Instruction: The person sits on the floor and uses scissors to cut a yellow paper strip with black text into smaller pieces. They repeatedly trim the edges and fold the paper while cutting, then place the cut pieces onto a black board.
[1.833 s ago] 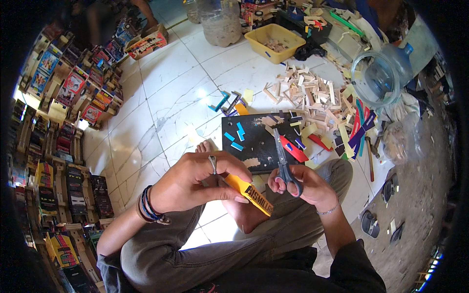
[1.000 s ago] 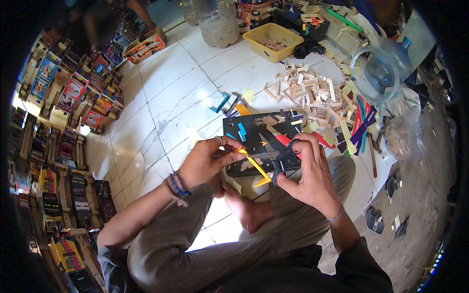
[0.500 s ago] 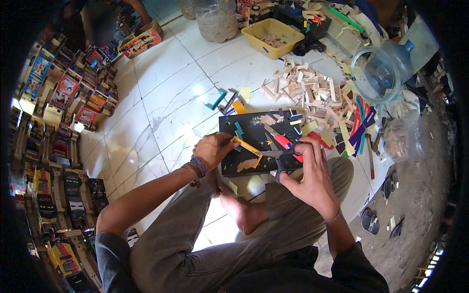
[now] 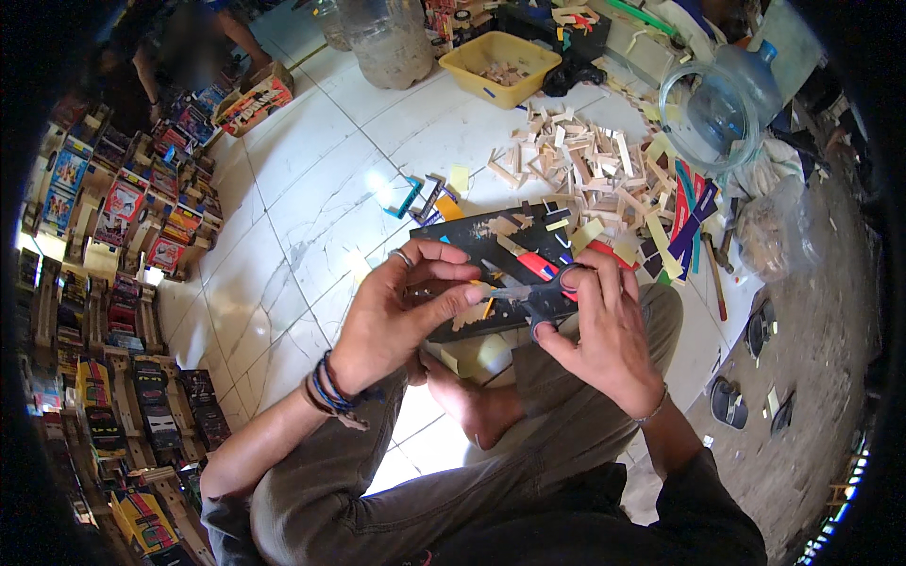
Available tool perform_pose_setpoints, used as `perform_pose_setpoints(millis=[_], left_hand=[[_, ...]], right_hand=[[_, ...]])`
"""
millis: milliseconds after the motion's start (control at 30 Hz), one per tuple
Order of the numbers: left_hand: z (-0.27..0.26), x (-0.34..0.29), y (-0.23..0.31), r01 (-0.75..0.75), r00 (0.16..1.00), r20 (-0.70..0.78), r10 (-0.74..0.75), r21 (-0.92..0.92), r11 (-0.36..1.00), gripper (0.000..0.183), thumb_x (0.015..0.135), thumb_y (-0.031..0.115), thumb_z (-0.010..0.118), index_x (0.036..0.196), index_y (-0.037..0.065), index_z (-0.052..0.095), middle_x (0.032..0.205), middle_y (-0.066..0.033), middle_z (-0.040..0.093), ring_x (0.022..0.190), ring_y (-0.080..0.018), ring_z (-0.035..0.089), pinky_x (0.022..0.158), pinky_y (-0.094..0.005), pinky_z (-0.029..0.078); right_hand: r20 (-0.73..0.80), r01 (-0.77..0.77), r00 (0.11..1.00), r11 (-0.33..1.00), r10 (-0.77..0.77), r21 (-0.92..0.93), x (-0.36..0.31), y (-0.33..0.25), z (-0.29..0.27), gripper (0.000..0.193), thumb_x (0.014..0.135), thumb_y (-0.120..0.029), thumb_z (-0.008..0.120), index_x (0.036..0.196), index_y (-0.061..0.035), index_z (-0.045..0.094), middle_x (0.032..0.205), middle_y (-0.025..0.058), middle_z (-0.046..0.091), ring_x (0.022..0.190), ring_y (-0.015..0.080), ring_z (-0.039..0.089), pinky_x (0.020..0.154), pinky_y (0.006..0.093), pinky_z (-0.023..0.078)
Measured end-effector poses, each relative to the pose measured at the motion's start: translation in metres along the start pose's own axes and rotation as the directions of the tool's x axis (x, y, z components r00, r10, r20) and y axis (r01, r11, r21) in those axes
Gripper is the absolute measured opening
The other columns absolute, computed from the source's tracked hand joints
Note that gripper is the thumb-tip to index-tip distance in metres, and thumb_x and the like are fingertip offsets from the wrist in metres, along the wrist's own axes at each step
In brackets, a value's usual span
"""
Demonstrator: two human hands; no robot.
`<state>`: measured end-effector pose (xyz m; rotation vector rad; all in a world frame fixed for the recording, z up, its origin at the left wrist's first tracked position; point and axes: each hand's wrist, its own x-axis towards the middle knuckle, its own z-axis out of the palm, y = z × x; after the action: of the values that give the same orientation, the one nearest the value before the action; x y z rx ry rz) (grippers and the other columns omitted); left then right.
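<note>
My right hand (image 4: 609,335) grips a pair of dark-handled scissors (image 4: 542,304), thumb and fingers through the loops, blades pointing left. At the blade tips, my left hand (image 4: 396,307) is closed on a thin orange strip (image 4: 488,307), mostly hidden by the fingers and scissors. Whether the blades touch the strip I cannot tell. Beneath both hands lies a black board (image 4: 442,230) with worn brown patches. A red-handled knife (image 4: 538,265) rests on it near the scissors, among small coloured scraps.
Beyond the board are a heap of small wooden pieces (image 4: 590,170) and a yellow basin (image 4: 500,71). Coloured strips (image 4: 694,217) and a hammer (image 4: 715,283) lie at right. Rows of toy trucks (image 4: 123,377) line the left; another person is at the far left.
My left hand has come up and right, now covering most of the orange strip. The scissors remain in my right hand, their blades nearer my left thumb. The view has shifted slightly.
</note>
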<state>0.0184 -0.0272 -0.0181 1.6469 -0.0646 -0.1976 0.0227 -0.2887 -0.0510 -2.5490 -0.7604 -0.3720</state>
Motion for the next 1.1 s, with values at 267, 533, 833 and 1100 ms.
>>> perform_pose_setpoints(millis=[267, 533, 833, 1100], left_hand=[[0.014, 0.000, -0.002, 0.025, 0.999, -0.033, -0.029, -0.131, 0.991, 0.040, 0.093, -0.002, 0.072, 0.128, 0.001, 0.053, 0.104, -0.0075, 0.071, 0.102, -0.0138, 0.068, 0.093, -0.0274, 0.054], [0.007, -0.002, -0.004, 0.071, 0.997, -0.038, -0.074, -0.076, 0.995, 0.045, 0.094, -0.001, 0.072, 0.128, 0.004, 0.043, 0.103, -0.0091, 0.072, 0.103, -0.0150, 0.068, 0.095, -0.0302, 0.052], [0.007, -0.005, -0.003, -0.163, 0.981, -0.043, 0.189, 0.341, 0.926, 0.030, 0.095, 0.001, 0.069, 0.121, 0.001, 0.054, 0.105, -0.0073, 0.072, 0.101, -0.0144, 0.069, 0.090, -0.0285, 0.052], [0.003, -0.008, -0.002, -0.407, 0.908, 0.167, 0.384, 0.572, 0.712, 0.041, 0.093, 0.002, 0.072, 0.129, 0.000, 0.051, 0.107, -0.0113, 0.073, 0.098, -0.0159, 0.070, 0.083, -0.0288, 0.054]], right_hand=[[-0.045, 0.053, 0.998, 0.998, -0.054, -0.022, -0.001, -0.009, -0.007, 0.053, 0.080, -0.031, 0.080, 0.118, -0.0028, 0.055, 0.127, 0.0156, 0.051, 0.116, 0.0300, 0.056, 0.098, 0.0464, 0.039], [0.009, 0.029, 1.000, 0.998, -0.029, -0.062, -0.001, -0.013, -0.009, 0.052, 0.082, -0.029, 0.079, 0.119, -0.0027, 0.053, 0.128, 0.0157, 0.051, 0.109, 0.0300, 0.059, 0.100, 0.0469, 0.037], [-0.016, 0.033, 0.999, 0.997, -0.035, -0.069, 0.004, -0.014, -0.003, 0.057, 0.077, -0.027, 0.083, 0.119, -0.0027, 0.054, 0.127, 0.0162, 0.050, 0.116, 0.0305, 0.056, 0.101, 0.0473, 0.035], [0.008, 0.022, 1.000, 0.998, -0.022, -0.054, 0.001, -0.014, -0.008, 0.056, 0.078, -0.027, 0.082, 0.119, -0.0024, 0.055, 0.127, 0.0162, 0.051, 0.118, 0.0308, 0.054, 0.101, 0.0480, 0.035]])
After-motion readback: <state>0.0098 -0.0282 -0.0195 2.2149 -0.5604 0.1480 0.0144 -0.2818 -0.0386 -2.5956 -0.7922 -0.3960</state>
